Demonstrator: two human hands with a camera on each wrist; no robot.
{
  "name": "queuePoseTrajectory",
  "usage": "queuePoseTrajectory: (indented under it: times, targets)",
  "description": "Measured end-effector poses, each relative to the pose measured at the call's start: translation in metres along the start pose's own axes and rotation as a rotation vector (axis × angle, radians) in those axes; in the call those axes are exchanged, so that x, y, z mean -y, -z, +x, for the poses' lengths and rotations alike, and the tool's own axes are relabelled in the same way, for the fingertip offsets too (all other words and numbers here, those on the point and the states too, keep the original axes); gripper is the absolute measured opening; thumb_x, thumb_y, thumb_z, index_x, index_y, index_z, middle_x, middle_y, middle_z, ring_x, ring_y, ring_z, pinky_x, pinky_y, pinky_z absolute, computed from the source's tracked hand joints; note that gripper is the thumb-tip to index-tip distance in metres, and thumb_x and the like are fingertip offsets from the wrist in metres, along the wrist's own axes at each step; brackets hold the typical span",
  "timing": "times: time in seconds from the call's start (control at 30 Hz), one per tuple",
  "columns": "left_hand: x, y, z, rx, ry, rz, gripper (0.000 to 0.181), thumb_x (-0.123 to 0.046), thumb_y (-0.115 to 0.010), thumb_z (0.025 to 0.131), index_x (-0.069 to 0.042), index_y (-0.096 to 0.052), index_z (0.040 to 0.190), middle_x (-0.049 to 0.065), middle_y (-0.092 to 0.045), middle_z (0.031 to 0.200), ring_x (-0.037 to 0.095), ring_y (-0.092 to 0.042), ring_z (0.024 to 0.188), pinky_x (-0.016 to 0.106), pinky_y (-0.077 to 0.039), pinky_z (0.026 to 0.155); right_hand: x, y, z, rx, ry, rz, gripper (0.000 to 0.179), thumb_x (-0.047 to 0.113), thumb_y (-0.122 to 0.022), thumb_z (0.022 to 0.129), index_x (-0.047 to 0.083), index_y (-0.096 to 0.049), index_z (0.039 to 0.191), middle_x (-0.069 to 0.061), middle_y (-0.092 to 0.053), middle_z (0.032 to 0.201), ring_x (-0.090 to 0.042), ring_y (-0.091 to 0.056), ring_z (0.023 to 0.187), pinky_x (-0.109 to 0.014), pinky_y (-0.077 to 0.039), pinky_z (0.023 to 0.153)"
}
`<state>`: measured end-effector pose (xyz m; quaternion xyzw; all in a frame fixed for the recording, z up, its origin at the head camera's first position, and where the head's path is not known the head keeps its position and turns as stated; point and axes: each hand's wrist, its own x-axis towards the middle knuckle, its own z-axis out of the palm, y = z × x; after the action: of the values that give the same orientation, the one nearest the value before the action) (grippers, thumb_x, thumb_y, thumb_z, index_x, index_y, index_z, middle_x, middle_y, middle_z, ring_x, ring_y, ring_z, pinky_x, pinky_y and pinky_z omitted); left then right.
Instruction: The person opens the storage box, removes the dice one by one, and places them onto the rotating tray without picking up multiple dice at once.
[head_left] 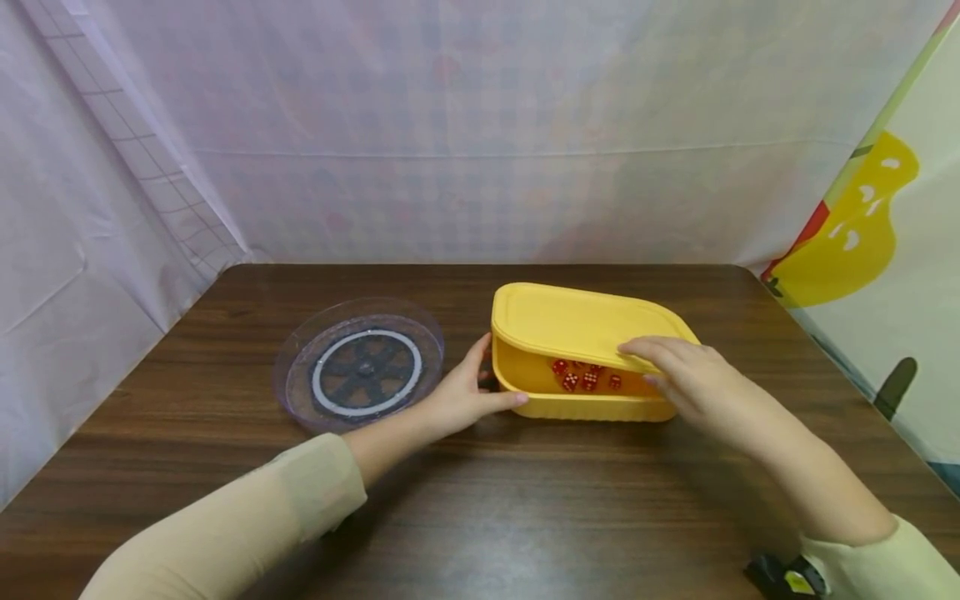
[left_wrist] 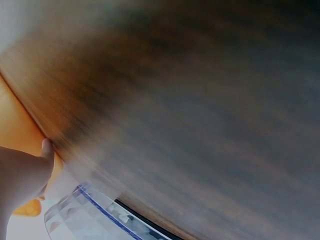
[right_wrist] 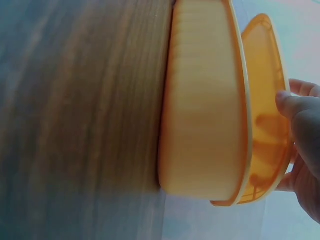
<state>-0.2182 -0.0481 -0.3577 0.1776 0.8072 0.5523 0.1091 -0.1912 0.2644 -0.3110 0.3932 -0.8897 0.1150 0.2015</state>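
Note:
A yellow plastic box (head_left: 592, 407) stands on the table with several red dice (head_left: 589, 381) inside. Its yellow lid (head_left: 585, 321) is tilted, raised along the near side so that the dice show. My right hand (head_left: 693, 383) pinches the lid's near right edge, thumb underneath and fingers on top; the right wrist view shows the lid (right_wrist: 267, 95) lifted off the box rim. At the box's left end my left hand (head_left: 468, 392) holds the wall between thumb and fingers. The left wrist view catches the thumb (left_wrist: 47, 150) against the yellow side.
A round clear plastic dish (head_left: 292, 375) with a dark spoked pattern and a white ring sits left of the box, close to my left forearm. White patterned cloth (head_left: 480, 150) hangs behind the table (head_left: 480, 517). A black strap (head_left: 776, 575) is at my right wrist.

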Motion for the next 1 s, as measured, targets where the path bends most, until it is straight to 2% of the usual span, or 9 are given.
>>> queuePoseTrajectory:
  times: [0.2,0.47,0.73,0.83,0.93,1.0]
  targets:
    - [0.000,0.000,0.000,0.002,-0.009,0.004,0.099,-0.026,-0.077,0.082,-0.011,-0.011,0.154,0.014,-0.031,0.150,0.032,-0.046,0.125,0.042,-0.043,0.096,0.003,0.004,0.004,-0.011,0.002,0.001,0.062,-0.016,-0.065,0.076,0.008,-0.049,0.131,-0.013,-0.061,0.116,-0.031,-0.057,0.104,-0.054,-0.045,0.082]
    - [-0.001,0.000,0.000,0.006,-0.020,0.020,0.099,-0.027,-0.077,0.083,-0.013,-0.009,0.154,0.014,-0.034,0.148,0.032,-0.047,0.124,0.042,-0.043,0.096,0.008,0.014,0.007,0.057,-0.159,0.046,0.056,-0.012,-0.059,0.086,0.012,-0.046,0.136,-0.017,-0.056,0.123,-0.035,-0.058,0.104,-0.057,-0.045,0.084]
    - [0.001,0.000,0.001,0.006,-0.046,0.006,0.099,-0.026,-0.077,0.082,-0.013,-0.010,0.154,0.015,-0.033,0.147,0.035,-0.046,0.124,0.043,-0.042,0.097,0.006,0.020,0.006,-0.023,-0.172,0.042,0.060,-0.011,-0.061,0.086,0.013,-0.040,0.137,-0.018,-0.054,0.123,-0.040,-0.058,0.103,-0.058,-0.047,0.079]
    - [0.002,0.000,0.002,0.002,-0.041,0.013,0.099,-0.026,-0.077,0.082,-0.013,-0.010,0.154,0.015,-0.034,0.146,0.034,-0.047,0.124,0.042,-0.042,0.097,0.005,0.024,0.003,-0.009,-0.214,0.074,0.062,-0.009,-0.058,0.089,0.015,-0.035,0.141,-0.019,-0.051,0.126,-0.041,-0.058,0.101,-0.059,-0.048,0.076]
    - [0.003,-0.001,0.003,-0.001,-0.039,0.010,0.099,-0.024,-0.078,0.082,-0.013,-0.010,0.154,0.016,-0.035,0.145,0.034,-0.048,0.123,0.041,-0.043,0.096,0.006,0.028,0.002,0.032,-0.293,0.115,0.061,-0.004,-0.053,0.094,0.020,-0.030,0.145,-0.019,-0.046,0.133,-0.043,-0.057,0.103,-0.060,-0.048,0.076]
    - [0.003,-0.001,0.003,-0.002,-0.040,0.006,0.099,-0.023,-0.078,0.082,-0.013,-0.010,0.154,0.016,-0.036,0.144,0.033,-0.049,0.123,0.040,-0.043,0.096,0.005,0.030,0.002,0.033,-0.305,0.123,0.061,-0.004,-0.051,0.096,0.020,-0.028,0.146,-0.020,-0.044,0.135,-0.044,-0.056,0.104,-0.061,-0.047,0.076]
